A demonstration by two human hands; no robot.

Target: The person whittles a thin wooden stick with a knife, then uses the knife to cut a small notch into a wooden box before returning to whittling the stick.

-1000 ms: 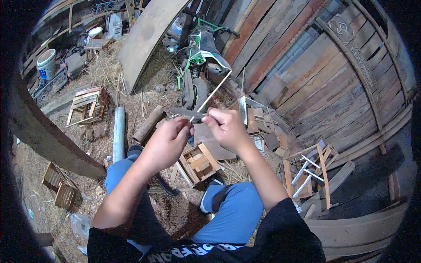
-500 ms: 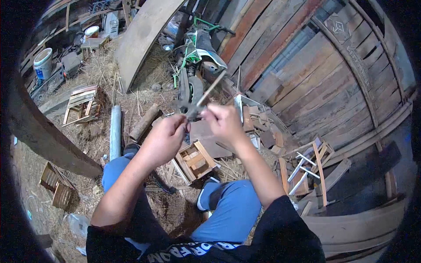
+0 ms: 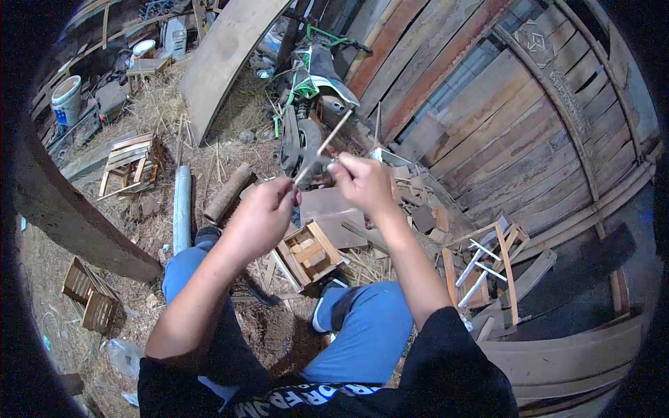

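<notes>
My left hand [image 3: 266, 209] is closed round the lower end of a thin, pale wooden stick [image 3: 336, 132], which slants up and to the right in front of me. Close beside it, my right hand [image 3: 361, 182] pinches a small greyish piece [image 3: 323, 159] that meets the stick about halfway along. This piece is blurred, and I cannot make out its kind. Below my hands, an open wooden box [image 3: 301, 268] with small wood blocks in it rests on the ground near my feet.
A green and white dirt bike [image 3: 306, 90] leans beyond my hands. Wood scraps [image 3: 421, 202] lie in a heap to the right, near a small white ladder-like frame [image 3: 481, 268]. Slatted wooden pieces [image 3: 129, 164] and a thick post [image 3: 83, 216] are at left.
My right hand has moved slightly up and right along the stick, carrying the greyish piece away from my left hand. The left hand keeps its grip.
</notes>
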